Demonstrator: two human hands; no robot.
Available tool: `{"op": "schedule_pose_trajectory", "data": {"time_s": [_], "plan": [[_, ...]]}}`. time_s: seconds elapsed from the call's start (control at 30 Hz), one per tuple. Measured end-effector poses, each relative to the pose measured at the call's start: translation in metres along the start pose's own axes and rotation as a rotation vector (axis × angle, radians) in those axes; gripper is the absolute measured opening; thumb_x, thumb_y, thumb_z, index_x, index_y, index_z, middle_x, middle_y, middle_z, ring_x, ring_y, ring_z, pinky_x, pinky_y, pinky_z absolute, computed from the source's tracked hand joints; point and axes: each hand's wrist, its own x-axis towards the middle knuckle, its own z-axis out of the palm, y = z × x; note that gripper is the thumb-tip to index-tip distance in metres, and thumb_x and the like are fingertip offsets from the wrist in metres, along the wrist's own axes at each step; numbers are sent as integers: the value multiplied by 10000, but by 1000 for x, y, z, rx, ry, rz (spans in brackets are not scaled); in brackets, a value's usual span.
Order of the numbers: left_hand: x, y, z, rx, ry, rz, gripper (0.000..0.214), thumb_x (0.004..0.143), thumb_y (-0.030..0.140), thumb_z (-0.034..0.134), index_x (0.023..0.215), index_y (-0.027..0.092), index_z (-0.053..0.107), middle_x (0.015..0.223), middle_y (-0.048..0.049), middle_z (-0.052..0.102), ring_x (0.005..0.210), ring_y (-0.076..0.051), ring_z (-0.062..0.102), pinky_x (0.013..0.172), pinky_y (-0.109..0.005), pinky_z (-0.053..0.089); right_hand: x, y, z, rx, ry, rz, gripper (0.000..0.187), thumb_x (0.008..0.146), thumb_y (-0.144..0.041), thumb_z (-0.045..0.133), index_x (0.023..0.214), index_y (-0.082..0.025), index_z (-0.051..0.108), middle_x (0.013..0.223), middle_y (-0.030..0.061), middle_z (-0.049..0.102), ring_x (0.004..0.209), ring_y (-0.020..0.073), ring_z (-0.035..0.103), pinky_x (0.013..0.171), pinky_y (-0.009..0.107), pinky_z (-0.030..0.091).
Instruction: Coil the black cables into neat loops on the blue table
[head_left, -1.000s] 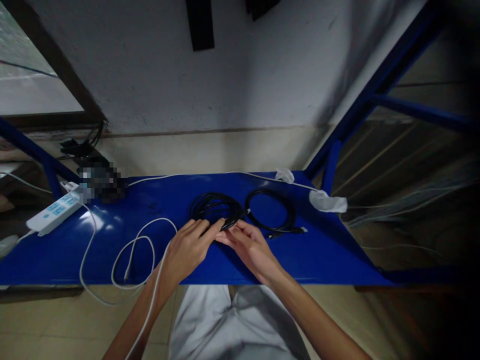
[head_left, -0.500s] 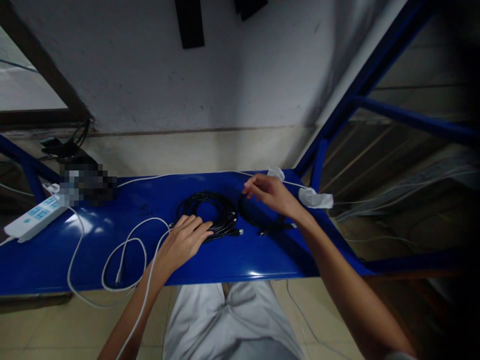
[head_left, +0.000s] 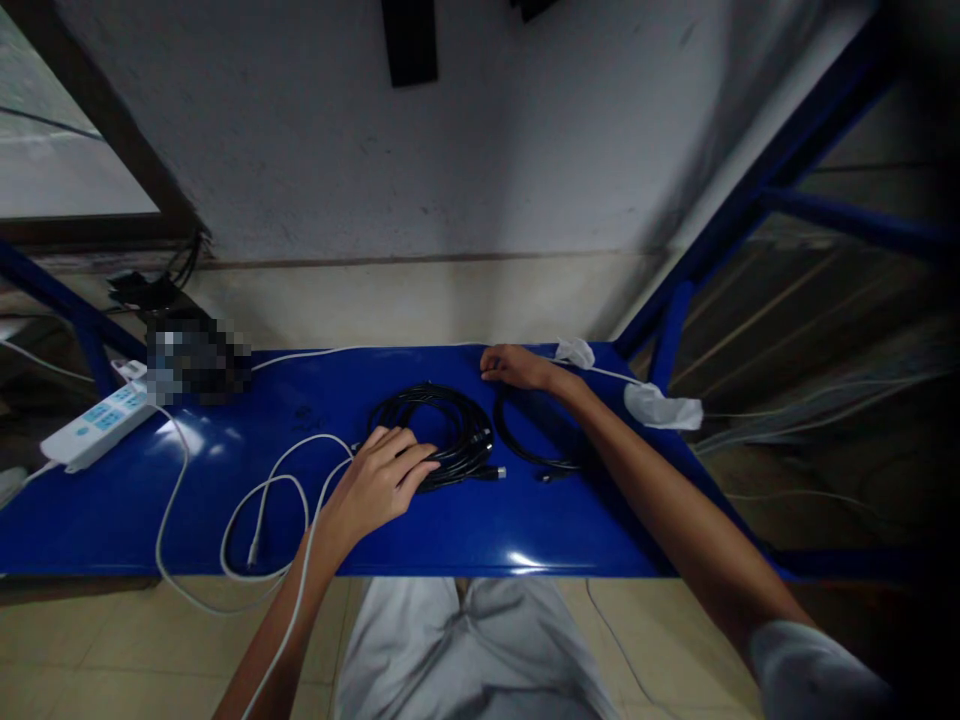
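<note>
A thick coil of black cable (head_left: 469, 425) lies on the blue table, with its metal-tipped connectors at the right side. My left hand (head_left: 390, 475) grips the coil's near left part, fingers bent over the strands. To the right, a smaller loop of black cable (head_left: 525, 452) rests on the tabletop, partly in the shadow of my right arm. My right hand (head_left: 516, 366) is closed at the far end of this loop, near the table's back edge. Its fingertips are drawn together, and what is between them is hidden.
A white cable (head_left: 307, 497) loops over the blue table (head_left: 480, 540) and across my left forearm. A white power strip (head_left: 97, 425) is at the left beside a blurred dark object (head_left: 199, 355). White plastic wrapping (head_left: 664, 408) covers a cable at right. Blue frame bars (head_left: 671, 335) rise there.
The view has shifted slightly left, so things appear farther right. My right hand has lowered and moved back toward the table's rear edge. My left hand stays on the coil.
</note>
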Motion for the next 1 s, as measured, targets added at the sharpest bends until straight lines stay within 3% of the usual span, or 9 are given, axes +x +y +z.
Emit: {"op": "schedule_pose_trajectory", "data": {"time_s": [0.13, 0.27, 0.4, 0.5, 0.6, 0.73, 1.0], "plan": [[9, -3, -7, -49, 19, -13, 107, 1096, 242, 647, 1146, 181, 719, 1017, -54, 757, 848, -188, 666, 825, -388, 505, -5, -17, -12, 61, 8, -2, 120, 914, -276, 761, 886, -175, 703, 843, 65, 748, 778, 194, 662, 748, 304, 478], [17, -6, -9, -60, 57, -14, 125, 1096, 245, 646, 1182, 186, 715, 1019, -58, 768, 835, -185, 673, 805, -373, 525, -18, -68, -15, 316, 198, -116, 250, 970, -435, 748, 931, -194, 696, 821, 32, 707, 748, 174, 635, 727, 304, 480], [21, -7, -5, -52, 100, -23, 168, 1095, 240, 644, 1240, 182, 706, 1051, -72, 786, 866, -195, 710, 832, -386, 551, -47, -129, 4, 623, 311, -195, 291, 975, -484, 778, 954, -205, 698, 830, 17, 698, 770, 173, 665, 744, 311, 532], [22, -6, 0, -45, 126, -45, 185, 1091, 243, 650, 1257, 183, 703, 1038, -70, 788, 865, -199, 713, 831, -386, 554, -71, -157, 21, 649, 428, -175, 248, 1007, -457, 754, 970, -212, 737, 836, 25, 724, 766, 178, 670, 747, 326, 548], [23, -3, 3, -41, 164, -60, 194, 1083, 237, 661, 1266, 188, 702, 1049, -69, 794, 882, -203, 719, 847, -386, 557, -86, -167, 33, 533, 535, -198, 194, 1016, -414, 754, 961, -229, 774, 912, 44, 774, 826, 200, 704, 790, 360, 563], [23, -1, 8, -24, 209, -57, 233, 1092, 243, 650, 1318, 201, 687, 1077, -81, 809, 889, -206, 735, 838, -386, 549, -89, -166, 44, 356, 622, -324, 152, 1036, -355, 739, 965, -238, 805, 862, 41, 784, 801, 210, 705, 825, 414, 545], [17, -1, 18, -52, 256, -59, 242, 1077, 210, 667, 1316, 209, 703, 1009, -67, 799, 821, -192, 695, 775, -380, 500, -91, -163, 51, 265, 671, -470, 129, 1031, -320, 771, 1111, -267, 857, 875, 39, 802, 789, 192, 703, 816, 418, 507]]}}
